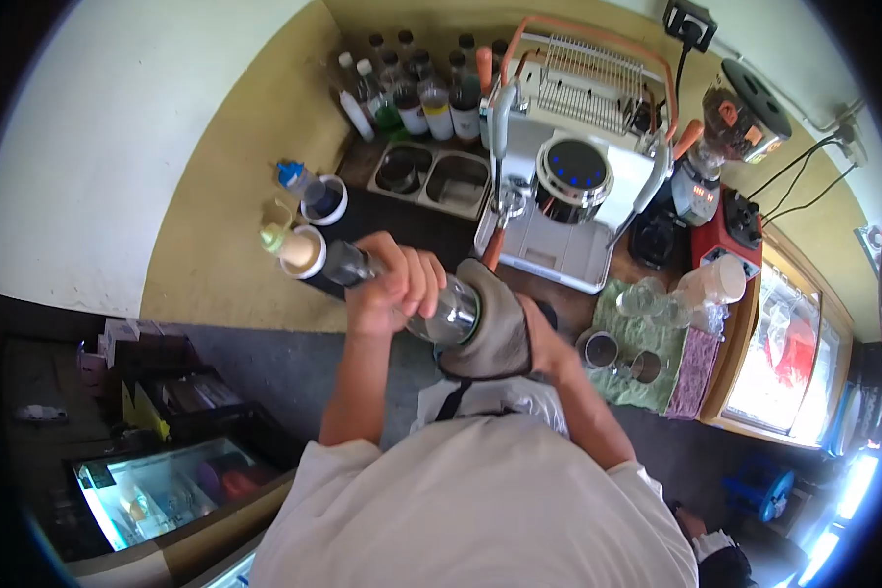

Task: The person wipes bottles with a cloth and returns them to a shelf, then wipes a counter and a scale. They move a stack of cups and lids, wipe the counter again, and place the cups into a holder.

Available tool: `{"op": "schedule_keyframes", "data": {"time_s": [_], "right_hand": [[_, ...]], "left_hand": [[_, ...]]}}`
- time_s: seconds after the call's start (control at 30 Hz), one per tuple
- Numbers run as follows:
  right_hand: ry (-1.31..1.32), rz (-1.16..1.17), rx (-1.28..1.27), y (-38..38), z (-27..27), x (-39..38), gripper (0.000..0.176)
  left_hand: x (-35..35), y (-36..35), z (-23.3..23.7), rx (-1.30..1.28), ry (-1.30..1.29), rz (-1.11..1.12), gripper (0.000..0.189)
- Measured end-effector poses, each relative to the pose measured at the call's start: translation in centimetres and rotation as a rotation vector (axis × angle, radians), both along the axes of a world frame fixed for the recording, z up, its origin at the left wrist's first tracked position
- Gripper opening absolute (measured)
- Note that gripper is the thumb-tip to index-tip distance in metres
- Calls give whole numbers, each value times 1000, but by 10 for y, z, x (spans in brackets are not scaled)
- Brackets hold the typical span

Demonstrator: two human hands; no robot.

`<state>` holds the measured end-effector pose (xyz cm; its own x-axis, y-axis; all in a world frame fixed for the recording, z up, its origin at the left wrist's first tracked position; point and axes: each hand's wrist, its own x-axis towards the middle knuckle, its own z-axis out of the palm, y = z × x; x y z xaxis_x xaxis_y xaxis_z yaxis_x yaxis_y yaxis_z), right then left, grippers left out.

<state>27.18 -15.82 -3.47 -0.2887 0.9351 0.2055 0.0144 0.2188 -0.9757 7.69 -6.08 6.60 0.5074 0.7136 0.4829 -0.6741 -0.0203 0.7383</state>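
Apparently mid-wipe: the left hand (397, 286) grips a shiny steel cylinder (451, 312); the right hand (542, 345), fingers hidden, presses a grey-brown cloth (495, 333) over its end.

Dark surface (412, 220) ran along the yellow wall. At back: row of syrup bottles (421, 93), w/ 2 steel wells (431, 176) just in front. Left end: 2 white-rimmed tubs (325, 199), blue-cap squeeze bottle (292, 178) and green-cap one (274, 237) beside them. Centre-right: white espresso machine (568, 196), then grinder (701, 186) and red blender base (730, 230). Front right: green cloth (657, 343) carrying glasses (647, 299) and 2 steel pitchers (598, 348).
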Motion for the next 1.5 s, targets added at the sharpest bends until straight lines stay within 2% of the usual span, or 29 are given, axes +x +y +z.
{"op": "schedule_keyframes", "data": {"time_s": [0.03,0.07,0.1,0.13,0.23,0.27,0.3,0.33,0.4,0.47,0.53,0.63,0.7,0.73,0.8,0.83,0.87,0.9,0.97,1.0,1.03,1.13,1.17,1.27,1.3,1.4,1.43,1.5], "right_hand": [[66,138,-187,0,11,8,89],[177,126,-241,-4,17,5,86],[280,116,-282,-1,24,2,83],[382,108,-318,3,29,-2,80],[31,-121,-40,8,24,-18,74],[-80,-197,17,7,21,-25,73],[-190,-264,1,3,32,-34,63],[-342,-320,98,2,23,-41,66],[-658,-427,301,5,2,-50,70],[-687,-447,366,4,1,-52,66],[-676,-429,394,3,10,-51,66],[-305,-223,47,6,28,-46,68],[-9,17,-50,14,17,-32,83],[147,135,-114,11,1,-25,91],[402,218,-211,-1,-96,-15,107],[471,312,-441,-9,-101,-5,110],[398,315,-652,-13,-104,-2,107],[115,303,-647,-7,-73,-7,102],[-81,201,-434,-2,-30,-10,90],[12,113,-242,-13,-26,-12,82],[105,31,-49,-15,-14,-11,74],[-694,-198,30,-10,42,-33,67],[-724,-321,241,-9,26,-41,63],[-701,-469,340,-8,14,-49,66],[-533,-443,256,-8,26,-47,65],[-154,-169,-114,-5,29,-31,59],[-1,-40,-224,-3,17,-25,68],[166,29,-215,-4,-3,-21,75]], "left_hand": [[-5,9,1,62,-27,-102,16],[-6,15,2,142,-64,-208,15],[-5,17,0,121,-69,-207,15],[-4,13,0,13,-3,-74,16],[10,-12,2,-310,197,354,19],[13,-11,3,-402,209,484,20],[16,-10,1,-503,227,611,21],[15,-12,-1,-606,247,737,22],[7,-14,-10,-692,197,759,24],[2,-16,-10,-768,165,800,24],[-2,-20,-10,-726,139,725,21],[-8,-23,-16,-506,113,499,18],[-16,-15,-11,-251,105,234,18],[-22,-13,-10,-140,110,99,18],[-25,-4,-6,-93,43,-14,18],[-26,-2,-5,-90,40,-27,18],[-28,-3,-4,-82,33,-38,18],[-29,-5,-4,-157,107,49,21],[-18,-10,-4,-518,205,403,22],[-13,-12,-4,-693,246,579,23],[-15,-13,-16,-771,178,614,25],[1,-25,-34,-911,184,795,23],[8,-29,-33,-950,174,807,22],[18,-38,-36,-754,167,783,20],[18,-41,-29,-651,242,736,18],[0,-32,-28,-337,119,299,13],[-6,-26,-21,-157,119,167,15],[-18,-13,-5,-17,70,61,14]]}}
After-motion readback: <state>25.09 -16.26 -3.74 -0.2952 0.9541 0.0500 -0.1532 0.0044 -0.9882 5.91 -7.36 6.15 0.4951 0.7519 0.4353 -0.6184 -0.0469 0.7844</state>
